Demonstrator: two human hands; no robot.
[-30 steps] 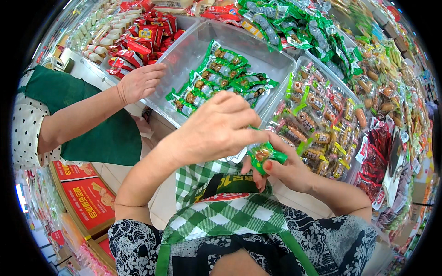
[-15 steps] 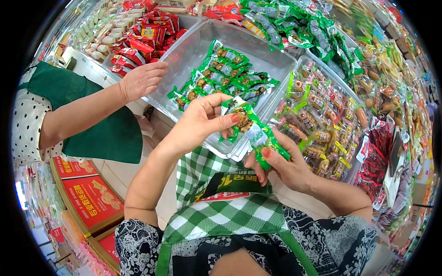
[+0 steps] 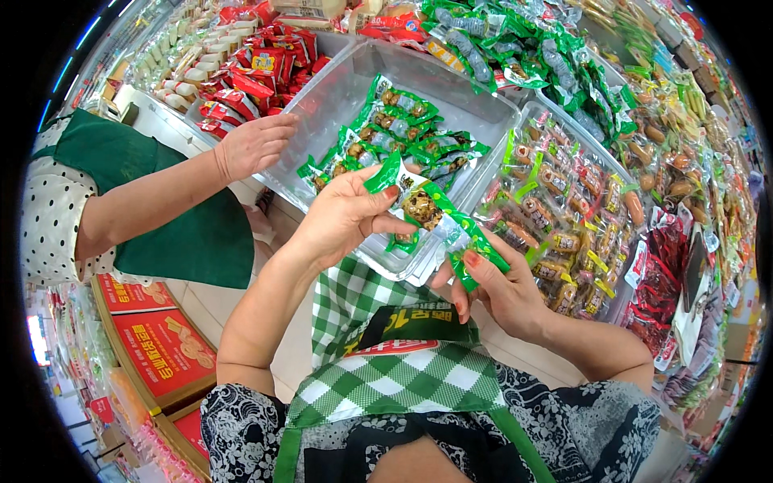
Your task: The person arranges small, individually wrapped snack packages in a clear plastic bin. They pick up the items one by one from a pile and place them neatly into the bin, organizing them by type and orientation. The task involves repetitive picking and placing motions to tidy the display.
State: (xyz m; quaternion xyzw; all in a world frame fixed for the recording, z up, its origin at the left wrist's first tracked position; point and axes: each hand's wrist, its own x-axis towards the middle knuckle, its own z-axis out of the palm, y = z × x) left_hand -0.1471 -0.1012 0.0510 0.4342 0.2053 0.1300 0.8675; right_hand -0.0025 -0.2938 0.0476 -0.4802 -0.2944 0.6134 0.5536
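Between my two hands is stretched a green snack packet (image 3: pixel 424 208) with a clear window showing brown, lumpy pieces inside. My left hand (image 3: pixel 348 213) pinches its upper left end between thumb and fingers. The lower right end is gripped by my right hand (image 3: pixel 501 283), thumb on top. Just beyond them, a grey plastic bin (image 3: pixel 475 103) holds several similar green packets (image 3: pixel 385 133), lying in overlapping rows. The held packet is above the bin's near edge.
At left, another person's arm (image 3: pixel 153 201) reaches to the bin's left rim. Red packets (image 3: pixel 266 68) lie beyond it. Green packets (image 3: pixel 555 60) are heaped at the far right, with clear-wrapped snacks (image 3: pixel 555 193) in a bin at right. Red boxes (image 3: pixel 161 350) stand at lower left.
My left thumb and fingers have shifted left toward the packet's end, baring more of its window and green tip. My right hand keeps its grip. The other person's hand has barely moved.
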